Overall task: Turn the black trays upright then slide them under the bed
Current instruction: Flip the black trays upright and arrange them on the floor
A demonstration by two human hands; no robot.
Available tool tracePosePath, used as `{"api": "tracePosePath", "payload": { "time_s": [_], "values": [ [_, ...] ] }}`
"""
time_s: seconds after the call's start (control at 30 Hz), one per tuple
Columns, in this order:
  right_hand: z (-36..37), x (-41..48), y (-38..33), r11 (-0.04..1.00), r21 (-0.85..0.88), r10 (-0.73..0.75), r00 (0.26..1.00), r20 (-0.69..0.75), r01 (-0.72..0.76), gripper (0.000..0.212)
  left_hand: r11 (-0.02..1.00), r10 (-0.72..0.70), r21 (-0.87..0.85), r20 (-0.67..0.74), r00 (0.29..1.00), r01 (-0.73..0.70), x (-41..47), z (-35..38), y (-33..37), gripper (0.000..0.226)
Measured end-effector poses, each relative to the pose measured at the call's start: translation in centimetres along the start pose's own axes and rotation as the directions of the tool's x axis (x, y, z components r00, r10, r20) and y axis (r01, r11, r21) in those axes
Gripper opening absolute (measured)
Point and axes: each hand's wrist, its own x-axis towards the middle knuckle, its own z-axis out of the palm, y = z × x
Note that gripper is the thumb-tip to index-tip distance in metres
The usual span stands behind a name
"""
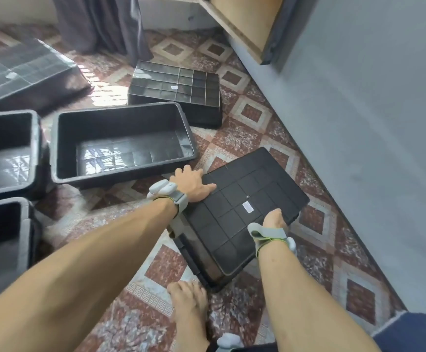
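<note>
Got the black tray (242, 199) bottom-up, just beside the bed (359, 123), left grip (191, 182) hooked over its far edge and right grip (274, 219) curled round the bed-side edge. If I flip it here, I reckon it clips my foot (189, 301) or the upright tray (123, 143) nearby.

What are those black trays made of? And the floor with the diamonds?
The upside-down tray looks like hard black plastic, fairly matte: moulded grid ribs cross its base. The upright tray seems the same, glossier inside: its bottom mirrors light. The floor looks like shiny tiles, probably ceramic: repeating diamond pattern.
</note>
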Motion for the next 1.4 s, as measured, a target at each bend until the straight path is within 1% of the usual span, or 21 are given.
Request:
{"api": "tracePosePath", "payload": {
  "time_s": [0.2,0.3,0.37,0.47,0.53,0.6,0.67,0.73,0.8,0.87,0.9,0.97,1.07,1.1,1.13,1.17,1.2,1.23,1.27,1.33,1.4],
  "values": [
    [-1.4,-4.5,-2.9,0.969,0.128,-0.194,0.971,-0.138,0.211,0.060,0.977,0.041,-0.212,0.067,0.997,-0.026,-3.9,-0.9,-2.2,0.072],
    [-1.3,-7.2,-4.1,0.928,0.051,-0.349,0.910,-0.224,0.369,0.061,0.930,0.016,-0.367,0.064,0.998,0.009,-6.1,0.1,-3.7,0.063],
    [-0.4,-8.9,-4.3,0.896,0.083,-0.414,0.887,-0.203,0.437,0.060,0.865,-0.050,-0.497,0.044,0.998,0.065,-6.9,-0.6,-4.5,0.064],
    [1.3,-11.6,-4.7,0.851,0.220,-0.455,0.879,-0.144,0.477,0.053,0.742,-0.153,-0.658,0.016,0.988,0.126,-8.4,-4.0,-6.0,0.088],
    [2.4,-13.4,-4.9,0.824,0.332,-0.449,0.887,-0.110,0.459,0.050,0.707,-0.206,-0.699,-0.062,0.977,0.105,-9.1,-7.0,-7.7,0.076],
    [3.7,-15.2,-5.4,0.808,0.372,-0.475,0.879,-0.048,0.457,0.051,0.676,-0.232,-0.734,-0.136,0.963,0.059,-9.5,-9.6,-10.0,0.065],
    [4.9,-17.0,-6.0,0.785,0.425,-0.507,0.862,0.021,0.451,0.054,0.576,-0.269,-0.816,-0.125,0.955,0.055,-9.9,-11.8,-12.5,0.071],
    [5.9,-19.4,-6.6,0.767,0.480,-0.529,0.843,0.097,0.426,0.051,0.359,-0.316,-0.932,-0.072,0.946,0.049,-10.3,-13.6,-15.1,0.073],
    [7.3,-20.9,-6.8,0.758,0.542,-0.546,0.808,0.222,0.364,0.053,0.124,-0.347,-0.992,-0.050,0.937,-0.007,-11.2,-15.3,-18.1,0.067],
    [8.3,-21.7,-7.0,0.757,0.598,-0.549,0.753,0.363,0.264,0.067,0.027,-0.366,-0.999,-0.035,0.930,-0.027,-12.3,-16.6,-21.3,0.066],
    [8.8,-22.2,-7.4,0.780,0.580,-0.543,0.712,0.444,0.233,0.073,-0.002,-0.356,-0.999,-0.030,0.934,-0.032,-12.9,-17.4,-23.1,0.067],
    [9.1,-21.7,-8.1,0.832,0.519,-0.516,0.616,0.596,0.194,0.079,0.010,-0.338,-0.999,-0.035,0.941,-0.034,-14.1,-18.4,-25.7,0.070],
    [10.0,-22.7,-8.4,0.901,0.356,-0.433,0.461,0.775,0.247,0.090,0.005,-0.314,-0.999,-0.037,0.949,-0.037,-15.2,-19.3,-30.7,0.082],
    [10.3,-23.3,-8.4,0.920,0.295,-0.382,0.429,0.819,0.256,0.092,-0.014,-0.293,-1.000,-0.021,0.956,-0.026,-15.9,-19.6,-31.6,0.076],
    [10.5,-24.1,-8.4,0.935,0.235,-0.325,0.378,0.867,0.265,0.086,0.007,-0.253,-1.000,-0.003,0.967,-0.001,-16.5,-19.8,-32.2,0.064],
    [10.7,-24.8,-8.3,0.937,0.190,-0.289,0.345,0.893,0.294,0.069,0.038,-0.208,-0.999,0.021,0.978,0.030,-17.2,-19.8,-32.4,0.053],
    [11.1,-25.3,-8.1,0.930,0.171,-0.280,0.326,0.903,0.325,0.050,0.097,-0.196,-0.994,0.037,0.980,0.057,-17.5,-19.4,-32.9,0.045],
    [11.7,-25.8,-7.9,0.910,0.159,-0.297,0.334,0.895,0.382,0.036,0.172,-0.229,-0.983,0.021,0.973,0.062,-17.8,-19.1,-33.6,0.042],
    [12.2,-26.0,-7.9,0.874,0.149,-0.333,0.347,0.877,0.463,0.030,0.224,-0.271,-0.973,-0.008,0.962,0.055,-17.9,-18.7,-33.9,0.038],
    [13.8,-25.8,-7.9,0.787,0.125,-0.404,0.352,0.844,0.604,0.041,0.260,-0.362,-0.964,-0.044,0.931,0.055,-18.3,-18.0,-34.5,0.028],
    [15.2,-25.6,-7.8,0.710,0.045,-0.389,0.339,0.857,0.702,0.042,0.286,-0.471,-0.956,-0.083,0.878,0.062,-18.4,-17.4,-34.4,0.022]
  ]
}}
